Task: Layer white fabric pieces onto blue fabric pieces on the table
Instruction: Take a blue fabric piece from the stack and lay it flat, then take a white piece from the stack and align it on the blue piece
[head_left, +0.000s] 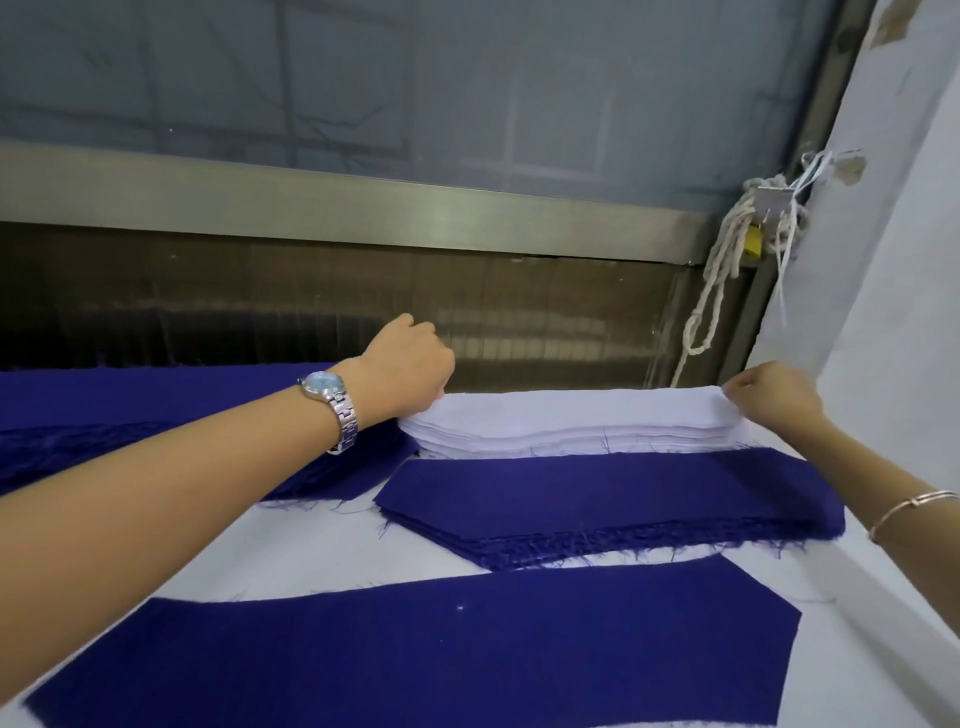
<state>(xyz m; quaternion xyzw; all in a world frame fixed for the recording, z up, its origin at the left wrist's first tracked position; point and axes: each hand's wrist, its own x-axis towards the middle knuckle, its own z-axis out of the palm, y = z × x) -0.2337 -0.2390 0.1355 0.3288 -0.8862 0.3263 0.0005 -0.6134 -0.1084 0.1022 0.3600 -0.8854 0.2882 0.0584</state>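
Covering the near table (322, 551): one big blue piece (415, 649) lies flat and alone on the white surface, closest to the person.
Blue pile at left (156, 405): more blue fabric, spread along the far left under the left forearm.
Blue stack (597, 493): many layers with frayed edges, just behind the big blue piece and touching the front edge of the white stack.
White stack (571, 421): many thin layers at the far side of the table, lying between the two hands.
Left hand (405, 364): set on the stack's left end, with fingers (434, 397) curled down onto the corner. Their tips are hidden, so I cannot tell whether they pinch a layer.
Right hand (774, 392): at the stack's right end, with thumb and fingers (737, 387) closed in a pinch on the top edge, which is raised slightly.
Rope (722, 291): white, hanging knotted from the frame at the far right.
Watch (324, 384): silver, on the left wrist.
Bracelet (909, 512): thin, on the right wrist.
Padlock (753, 241): yellow, beside the rope's knot.
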